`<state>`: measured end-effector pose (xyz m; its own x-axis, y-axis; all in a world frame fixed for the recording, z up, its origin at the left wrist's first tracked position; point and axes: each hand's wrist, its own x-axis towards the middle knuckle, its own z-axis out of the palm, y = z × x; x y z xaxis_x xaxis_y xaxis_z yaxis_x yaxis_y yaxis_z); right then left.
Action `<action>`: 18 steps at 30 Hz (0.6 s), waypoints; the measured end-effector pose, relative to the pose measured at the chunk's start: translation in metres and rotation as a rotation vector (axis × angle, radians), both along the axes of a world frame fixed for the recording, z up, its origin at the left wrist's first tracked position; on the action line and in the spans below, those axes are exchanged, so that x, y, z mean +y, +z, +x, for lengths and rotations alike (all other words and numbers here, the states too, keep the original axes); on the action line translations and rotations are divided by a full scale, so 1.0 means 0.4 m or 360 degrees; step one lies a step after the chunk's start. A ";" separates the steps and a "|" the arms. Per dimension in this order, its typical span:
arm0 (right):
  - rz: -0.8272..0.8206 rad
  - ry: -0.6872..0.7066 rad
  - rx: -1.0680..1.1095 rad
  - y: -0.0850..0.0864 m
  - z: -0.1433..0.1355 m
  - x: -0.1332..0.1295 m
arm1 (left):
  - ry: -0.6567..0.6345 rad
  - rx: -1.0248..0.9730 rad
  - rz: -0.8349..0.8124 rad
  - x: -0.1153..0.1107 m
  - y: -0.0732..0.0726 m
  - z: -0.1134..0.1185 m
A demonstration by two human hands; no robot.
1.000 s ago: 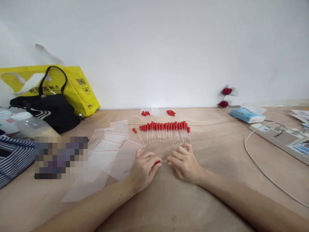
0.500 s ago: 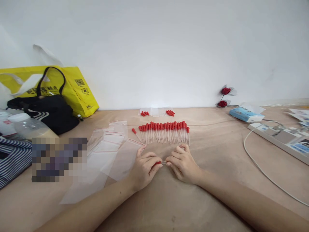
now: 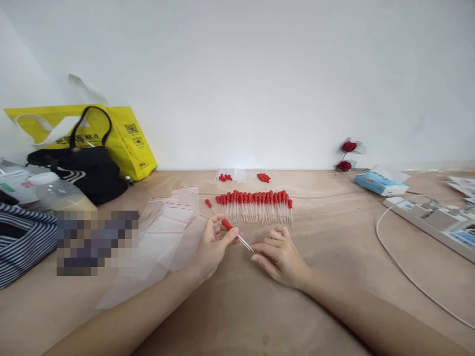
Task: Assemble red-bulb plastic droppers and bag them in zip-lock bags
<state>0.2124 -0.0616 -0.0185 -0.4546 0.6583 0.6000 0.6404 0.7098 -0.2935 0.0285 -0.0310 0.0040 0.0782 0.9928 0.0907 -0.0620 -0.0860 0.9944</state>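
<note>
A glass dropper [image 3: 243, 241] with a red rubber bulb is pinched between the thumb and fingers of my left hand [image 3: 213, 245]. It slants down to the right, bulb end up at the left. My right hand [image 3: 284, 258] is at the dropper's clear tip, thumb and forefinger slightly apart and the other fingers curled. Whether a fingertip touches the glass is hard to tell. Just beyond both hands lies a row of red-bulbed droppers [image 3: 256, 199], tips toward me, with one slanting apart at the left end [image 3: 209, 203].
Clear zip bags [image 3: 166, 230] overlap left of my hands. Loose red bulbs [image 3: 263, 177] rest on a clear bag by the wall. A yellow bag [image 3: 137, 148], black bag [image 3: 85, 170] and bottle [image 3: 63, 193] stand left. At right are a tissue pack [image 3: 382, 183], power strip [image 3: 441, 220] and cable [image 3: 399, 269].
My left hand has turned, tilting the dropper from nearly level to slanting, with its red bulb raised into view. My right thumb and forefinger have parted at the tip. The view has shifted slightly.
</note>
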 end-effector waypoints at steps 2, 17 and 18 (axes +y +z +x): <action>0.0015 0.0039 -0.0042 -0.001 0.001 0.001 | 0.0124 -0.0050 -0.0034 0.036 0.033 -0.016; 0.0048 -0.0101 -0.0072 -0.015 0.038 0.011 | 0.0211 0.0967 -0.0319 0.373 0.046 -0.044; 0.0051 -0.0099 -0.0059 -0.015 0.038 0.011 | 0.0217 0.1024 -0.0324 0.376 0.044 -0.041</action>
<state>0.2275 -0.0572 -0.0244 -0.4356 0.6669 0.6046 0.6938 0.6767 -0.2465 0.0121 0.1195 0.0217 -0.0728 0.9900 -0.1210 0.5444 0.1411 0.8269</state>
